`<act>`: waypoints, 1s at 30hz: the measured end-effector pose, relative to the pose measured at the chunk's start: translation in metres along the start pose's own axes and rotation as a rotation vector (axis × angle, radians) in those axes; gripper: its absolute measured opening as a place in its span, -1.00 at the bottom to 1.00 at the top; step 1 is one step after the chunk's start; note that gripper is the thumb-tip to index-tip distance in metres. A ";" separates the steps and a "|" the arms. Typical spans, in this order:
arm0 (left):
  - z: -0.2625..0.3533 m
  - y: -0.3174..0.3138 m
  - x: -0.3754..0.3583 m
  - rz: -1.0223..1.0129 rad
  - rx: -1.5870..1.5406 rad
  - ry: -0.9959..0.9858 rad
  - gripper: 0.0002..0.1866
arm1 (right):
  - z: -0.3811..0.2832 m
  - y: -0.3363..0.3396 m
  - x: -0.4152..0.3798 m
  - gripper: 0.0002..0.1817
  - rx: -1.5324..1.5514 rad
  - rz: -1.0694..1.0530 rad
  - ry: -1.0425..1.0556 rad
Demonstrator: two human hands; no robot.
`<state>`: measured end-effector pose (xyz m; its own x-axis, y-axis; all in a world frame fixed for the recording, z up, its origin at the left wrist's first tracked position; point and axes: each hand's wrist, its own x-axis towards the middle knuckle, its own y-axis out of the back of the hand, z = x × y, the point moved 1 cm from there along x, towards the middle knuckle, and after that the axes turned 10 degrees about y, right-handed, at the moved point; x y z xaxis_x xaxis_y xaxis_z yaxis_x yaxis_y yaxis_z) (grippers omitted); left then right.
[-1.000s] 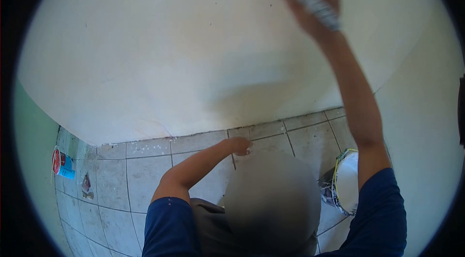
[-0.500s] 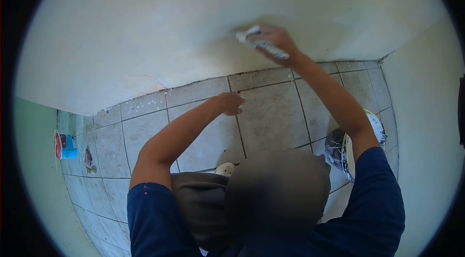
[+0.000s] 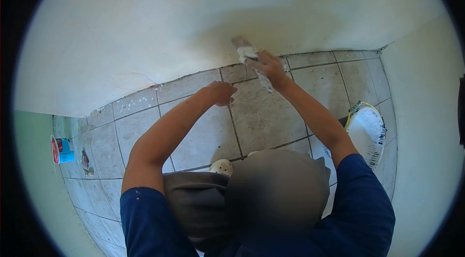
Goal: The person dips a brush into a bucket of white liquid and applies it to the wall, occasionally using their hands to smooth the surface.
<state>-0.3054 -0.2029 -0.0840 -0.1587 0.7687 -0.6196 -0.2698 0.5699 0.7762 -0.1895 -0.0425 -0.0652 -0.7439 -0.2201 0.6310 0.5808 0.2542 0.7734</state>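
My right hand (image 3: pixel 271 68) grips a white-smeared tool (image 3: pixel 248 54), perhaps a brush or scraper, close to the base of the pale wall (image 3: pixel 145 24). Motion blurs the tool's tip near a darker, damp-looking patch on the wall. Over the floor tiles, my left hand (image 3: pixel 222 93) hangs with its fingers curled together; whether anything is in them is hidden. Beside my right arm stands a bucket (image 3: pixel 366 133) with a yellow rim and white material inside.
A red and blue container (image 3: pixel 63 150) lies by the green wall (image 3: pixel 36 145) at the far left, with a small stained object (image 3: pixel 86 161) near it. Grimy floor tiles (image 3: pixel 264 111) meet the wall along a dark edge. A white shoe (image 3: pixel 222 166) shows below.
My right hand has moved down the wall with the tool, toward the floor edge. My left hand has shifted slightly up and left. More of the bucket's inside shows.
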 end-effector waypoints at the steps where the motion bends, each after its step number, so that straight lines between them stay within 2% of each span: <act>1: 0.002 0.002 -0.003 -0.026 0.003 0.007 -0.63 | -0.002 0.012 0.009 -0.57 0.004 0.055 -0.013; 3: 0.003 0.000 -0.003 -0.060 0.016 0.022 -0.63 | -0.007 0.027 0.024 -0.57 0.015 0.173 -0.038; 6: -0.001 -0.006 0.009 -0.052 0.047 0.019 -0.63 | 0.010 -0.025 -0.004 -0.56 -0.088 -0.149 -0.036; 9: -0.004 -0.004 0.010 0.020 0.021 -0.004 -0.65 | 0.005 -0.043 -0.023 -0.56 0.029 -0.340 0.010; 11: -0.001 -0.003 0.007 0.087 -0.038 -0.019 -0.69 | 0.000 -0.019 -0.032 -0.57 0.038 -0.135 -0.038; 15: -0.005 -0.010 0.007 0.037 -0.015 -0.010 -0.68 | 0.000 0.035 -0.006 -0.57 -0.050 0.332 -0.153; 18: -0.005 -0.010 0.013 -0.028 0.057 0.002 -0.66 | 0.030 -0.003 -0.033 -0.53 -0.084 -0.142 -0.229; 21: -0.006 -0.004 0.018 -0.002 0.037 -0.011 -0.62 | 0.024 -0.014 -0.049 -0.51 -0.088 -0.245 -0.131; 24: -0.001 -0.009 0.019 0.063 -0.029 -0.067 -0.64 | 0.010 0.014 -0.046 -0.52 -0.129 0.015 -0.127; 27: -0.003 -0.011 0.020 0.073 -0.029 -0.098 -0.69 | -0.002 0.055 0.003 -0.53 -0.070 0.370 -0.061; 30: -0.002 -0.016 0.029 0.090 -0.005 -0.121 -0.70 | 0.028 0.024 -0.004 -0.53 -0.125 0.120 -0.234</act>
<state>-0.3078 -0.1903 -0.1144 -0.0672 0.8462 -0.5285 -0.2640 0.4958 0.8274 -0.1819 -0.0095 -0.0508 -0.7149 0.0318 0.6985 0.6948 0.1436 0.7047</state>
